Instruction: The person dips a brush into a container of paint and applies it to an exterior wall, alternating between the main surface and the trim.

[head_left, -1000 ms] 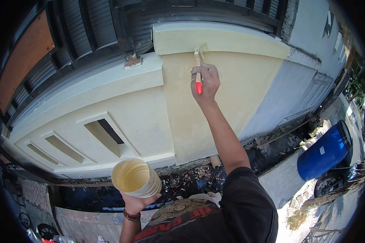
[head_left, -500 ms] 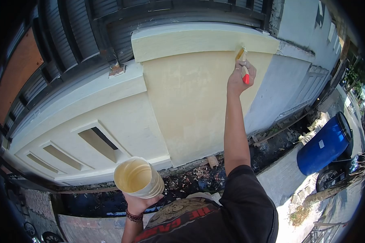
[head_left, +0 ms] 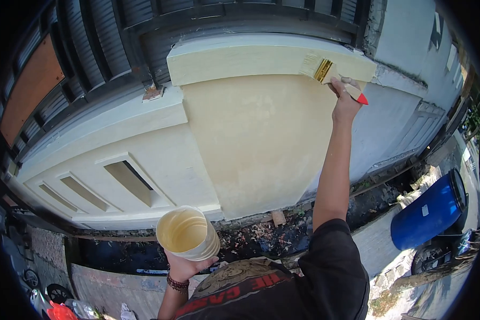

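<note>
A paintbrush [head_left: 324,70] with a red-tipped wooden handle is gripped in my right hand [head_left: 346,97], fingers closed round the handle. Its pale bristles lie against the cream ledge [head_left: 240,61] along the top of the wall. Below that ledge spreads a yellowish wall panel [head_left: 256,138] with patchy colour. My left hand [head_left: 185,265], a beaded bracelet at its wrist, holds a white paint bucket [head_left: 210,242] from beneath and the side. Cream paint coats the bucket's inside, and its mouth tilts toward me.
A ditch [head_left: 117,256] with dark water and litter runs along the wall's foot. To the right stands a blue drum [head_left: 426,210] beside a motorcycle wheel [head_left: 428,258]. Dark metal fencing [head_left: 128,37] rises above the wall; slotted cream wall [head_left: 117,160] extends left.
My right hand has moved right, and the brush has turned from nearly upright to slanting, its bristles now pointing up-left on the ledge. My left hand still holds the bucket; the view has shifted slightly.
</note>
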### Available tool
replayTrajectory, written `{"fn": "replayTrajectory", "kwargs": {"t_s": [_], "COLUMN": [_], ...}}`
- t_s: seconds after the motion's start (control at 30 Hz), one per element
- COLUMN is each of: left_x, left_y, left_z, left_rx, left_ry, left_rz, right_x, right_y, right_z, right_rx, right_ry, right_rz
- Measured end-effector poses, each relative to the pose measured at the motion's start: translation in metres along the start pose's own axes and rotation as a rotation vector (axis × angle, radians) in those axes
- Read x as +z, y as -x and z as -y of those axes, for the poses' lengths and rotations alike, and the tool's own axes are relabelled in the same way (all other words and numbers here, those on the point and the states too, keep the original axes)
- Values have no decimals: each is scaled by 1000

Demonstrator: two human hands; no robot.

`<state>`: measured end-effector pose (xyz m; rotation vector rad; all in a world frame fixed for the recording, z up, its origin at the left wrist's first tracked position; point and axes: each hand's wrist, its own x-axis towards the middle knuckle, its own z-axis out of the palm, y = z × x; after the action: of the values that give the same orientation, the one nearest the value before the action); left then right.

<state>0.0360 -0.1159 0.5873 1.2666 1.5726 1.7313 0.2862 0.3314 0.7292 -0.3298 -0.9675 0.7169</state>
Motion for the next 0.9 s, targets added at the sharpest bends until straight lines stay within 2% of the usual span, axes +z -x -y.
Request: {"fn": "replayTrajectory", "kwargs": {"t_s": [0.07,0.1,0.17,0.23,0.27,0.3,0.4,0.47,0.5,0.57,0.63,0.67,0.7,0.73,0.8,0.83,0.9], "left_x": [4,9,21,28,31,33,43,51,54,57,50,46,40,33,18,11,-8], "left_y": [2,2,2,2,2,3,9,13,16,20,24,24,23,21,18,16,13], "left_z": [-2,-6,-16,-15,-15,-16,-10,-13,-15,-20,-23,-22,-21,-19,-16,-15,-14], "left_rx": [6,3,7,1,-1,-26,1,-20,-26,-50,-61,-68,-64,-26,14,-5,-22], "left_ry": [-22,-26,28,-3,-26,-51,-76,-50,-43,26,29,33,40,-2,-39,6,52], "left_rz": [20,0,-67,-58,-42,-14,24,11,15,0,-4,9,9,35,75,61,63], "right_x": [-23,-18,-9,41,73,107,187,225,228,243,222,209,187,172,147,151,170], "right_y": [-24,-24,-18,15,41,70,152,184,184,185,153,136,118,106,89,95,117], "right_z": [9,10,9,1,0,2,8,25,29,34,22,4,9,10,15,20,31], "right_rx": [-113,-102,-517,-647,-627,-744,-703,-682,-680,-327,-285,-90,42,-85,-227,-235,-584], "right_ry": [127,116,855,795,869,874,678,445,435,58,108,-52,-38,35,98,106,638], "right_rz": [-226,-214,-376,-176,-27,46,381,536,544,603,456,360,327,183,49,42,-34]}}
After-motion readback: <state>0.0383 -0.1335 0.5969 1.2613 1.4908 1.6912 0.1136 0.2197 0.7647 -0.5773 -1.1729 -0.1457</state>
